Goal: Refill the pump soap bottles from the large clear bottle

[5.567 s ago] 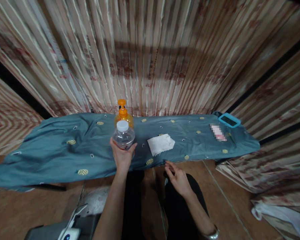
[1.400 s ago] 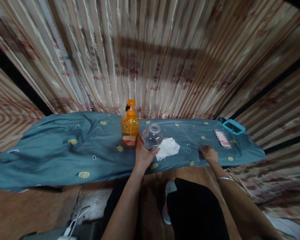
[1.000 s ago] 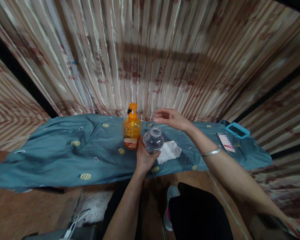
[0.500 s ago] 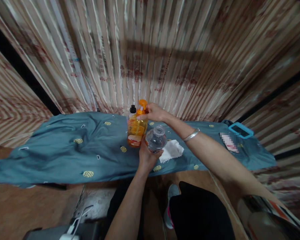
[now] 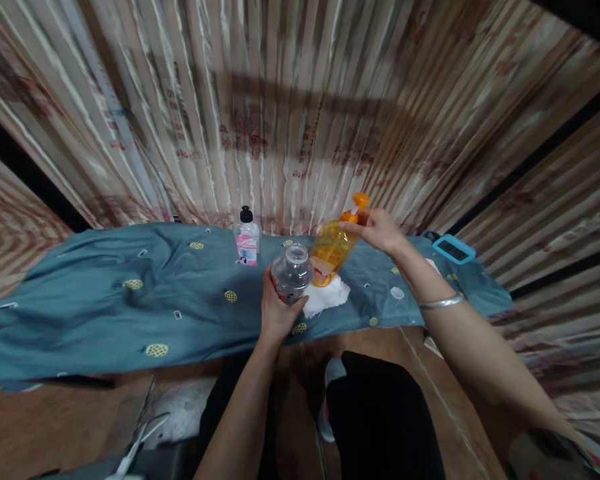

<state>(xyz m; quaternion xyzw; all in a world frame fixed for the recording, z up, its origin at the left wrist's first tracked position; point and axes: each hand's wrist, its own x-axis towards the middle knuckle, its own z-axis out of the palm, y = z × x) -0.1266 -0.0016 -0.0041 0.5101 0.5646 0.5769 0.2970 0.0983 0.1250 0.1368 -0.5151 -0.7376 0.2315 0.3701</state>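
My left hand (image 5: 276,313) grips a clear plastic bottle (image 5: 291,272) with no cap on its neck, upright at the front edge of the blue cloth. My right hand (image 5: 377,229) holds an orange pump bottle (image 5: 333,247) by its top and has it lifted and tilted, its base toward the clear bottle. Under the orange bottle lies a crumpled white tissue (image 5: 325,297). A white cap (image 5: 397,293) lies on the cloth by my right wrist.
A small pink-labelled bottle with a black cap (image 5: 247,237) stands at the back of the blue patterned cloth (image 5: 130,293). A blue-cased phone (image 5: 453,249) lies at the far right. Striped curtains hang behind. My dark-clothed legs are below.
The clear bottle's cap came off and now lies on the cloth. My right hand reached across, took the orange pump bottle, lifted it right and tilted it, uncovering the small pink bottle.
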